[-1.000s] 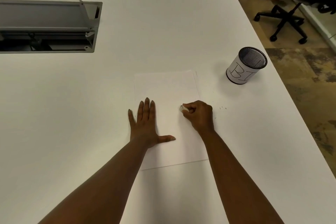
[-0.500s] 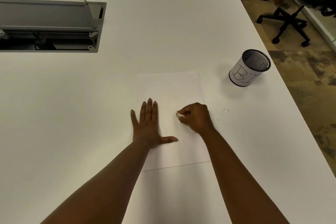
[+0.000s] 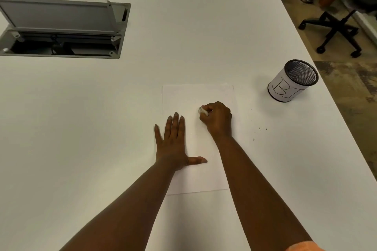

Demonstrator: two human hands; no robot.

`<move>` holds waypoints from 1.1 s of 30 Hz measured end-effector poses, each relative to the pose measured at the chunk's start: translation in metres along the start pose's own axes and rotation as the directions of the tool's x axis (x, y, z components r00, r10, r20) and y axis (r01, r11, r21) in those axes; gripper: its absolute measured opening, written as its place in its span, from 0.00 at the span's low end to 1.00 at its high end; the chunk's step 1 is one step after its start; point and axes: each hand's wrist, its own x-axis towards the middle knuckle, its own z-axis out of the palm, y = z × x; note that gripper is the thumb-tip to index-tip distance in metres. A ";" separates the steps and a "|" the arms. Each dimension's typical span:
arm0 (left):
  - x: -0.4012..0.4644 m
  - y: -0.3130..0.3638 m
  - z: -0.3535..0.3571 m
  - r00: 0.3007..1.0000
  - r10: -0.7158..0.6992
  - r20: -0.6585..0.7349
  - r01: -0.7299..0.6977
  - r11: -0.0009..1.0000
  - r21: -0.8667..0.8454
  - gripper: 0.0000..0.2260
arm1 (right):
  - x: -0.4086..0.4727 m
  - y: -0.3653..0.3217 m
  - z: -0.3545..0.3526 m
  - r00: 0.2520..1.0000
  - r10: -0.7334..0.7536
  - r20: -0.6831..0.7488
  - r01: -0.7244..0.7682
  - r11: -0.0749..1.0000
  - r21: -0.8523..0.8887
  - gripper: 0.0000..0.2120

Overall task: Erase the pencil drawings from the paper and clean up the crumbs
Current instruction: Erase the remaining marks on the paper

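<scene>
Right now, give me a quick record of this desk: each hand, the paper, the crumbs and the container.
left hand: flat, fingers straight, pressing down the paper's left side
right hand: curled round a white eraser, on the paper
paper: white sheet lying flat on the table; no pencil marks can be made out
crumbs: few dark specks on the table, right of the paper
mesh cup: upright near the table's right edge, paper label with hand-drawn letters

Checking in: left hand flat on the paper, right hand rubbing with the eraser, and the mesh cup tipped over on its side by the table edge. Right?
One thing is off. In the head view the mesh cup stands upright near the table edge. The rest holds: the left hand lies flat on the paper, and the right hand holds the eraser.
</scene>
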 end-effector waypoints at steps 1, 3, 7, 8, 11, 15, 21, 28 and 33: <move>0.000 0.000 0.000 1.000 -0.001 0.001 0.001 1.000 0.003 0.59 | 0.002 0.000 0.000 1.000 0.011 0.004 -0.011 1.000 0.011 0.08; 0.000 0.000 0.000 1.000 -0.003 -0.002 0.003 1.000 0.012 0.59 | 0.001 -0.001 -0.001 1.000 0.017 0.026 -0.017 0.999 0.028 0.07; 0.001 0.001 0.000 1.000 -0.008 0.002 0.008 1.000 0.019 0.59 | -0.018 -0.004 -0.001 0.992 -0.015 0.124 0.005 0.996 0.084 0.08; 0.001 0.001 0.000 1.000 -0.008 0.003 0.008 1.000 0.025 0.59 | -0.024 -0.004 0.000 0.991 -0.026 0.130 0.014 0.995 0.095 0.08; 0.001 0.001 0.000 1.000 -0.010 0.008 0.010 0.999 0.037 0.59 | -0.029 -0.003 0.003 0.995 -0.050 0.088 0.044 0.996 0.072 0.09; 0.001 0.001 -0.002 1.000 -0.008 0.017 0.008 0.999 0.034 0.59 | -0.010 -0.002 0.002 0.999 -0.021 0.024 0.021 1.000 -0.012 0.10; 0.001 0.000 0.001 1.000 -0.011 0.006 0.011 1.000 0.014 0.59 | 0.004 -0.001 0.001 1.000 0.008 0.005 -0.008 0.999 -0.043 0.08; 0.000 0.002 -0.001 1.000 -0.009 0.009 0.009 1.000 0.012 0.60 | -0.033 -0.004 -0.005 0.978 -0.068 0.198 0.055 0.996 0.070 0.08; 0.000 0.002 -0.001 1.000 -0.009 0.009 0.009 1.000 0.011 0.60 | -0.043 -0.003 -0.009 0.976 -0.075 0.204 0.050 0.991 0.126 0.07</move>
